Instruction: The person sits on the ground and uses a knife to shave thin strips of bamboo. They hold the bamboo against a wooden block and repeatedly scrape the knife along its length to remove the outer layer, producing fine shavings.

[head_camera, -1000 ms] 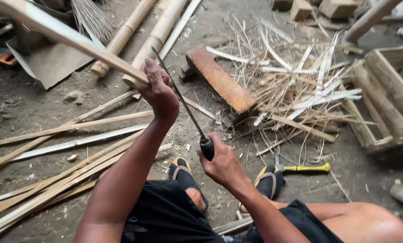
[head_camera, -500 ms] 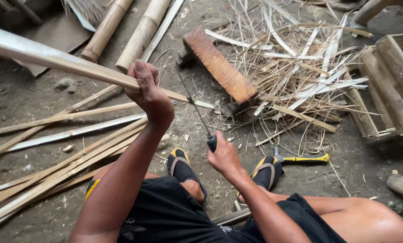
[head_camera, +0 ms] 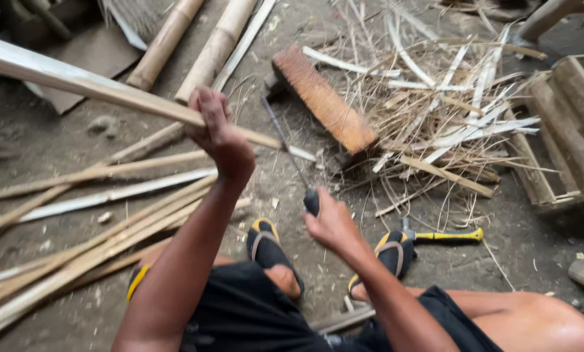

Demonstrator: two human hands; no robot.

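While the fingers of the left hand (head_camera: 221, 133) curl tightly around a long split bamboo strip (head_camera: 103, 91), holding it raised above the dirt floor (head_camera: 31, 150), the right hand (head_camera: 331, 225) closes in a fist on the dark handle of a long thin blade (head_camera: 285, 146). The strip runs from the 10 o'clock edge of the scene down toward the centre, and the blade's upper part meets it just to the right of the gripping hand, near the strip's lower end. Below the hands, at 6 o'clock, the person's feet rest in black sandals with yellow trim (head_camera: 266, 238). A hammer with a yellow handle (head_camera: 445, 236) lies on the ground at 4 o'clock, just beside the right foot. A worn block of reddish wood (head_camera: 324, 98) sits at 1 o'clock, touching a heap of pale bamboo shavings (head_camera: 448, 124) that spreads toward 2 o'clock. A bundle of split bamboo slats (head_camera: 89, 241) lies at 8 o'clock, and two whole bamboo poles (head_camera: 207, 52) lean in from 12 o'clock. A wooden crate (head_camera: 569, 130) stands at 3 o'clock.
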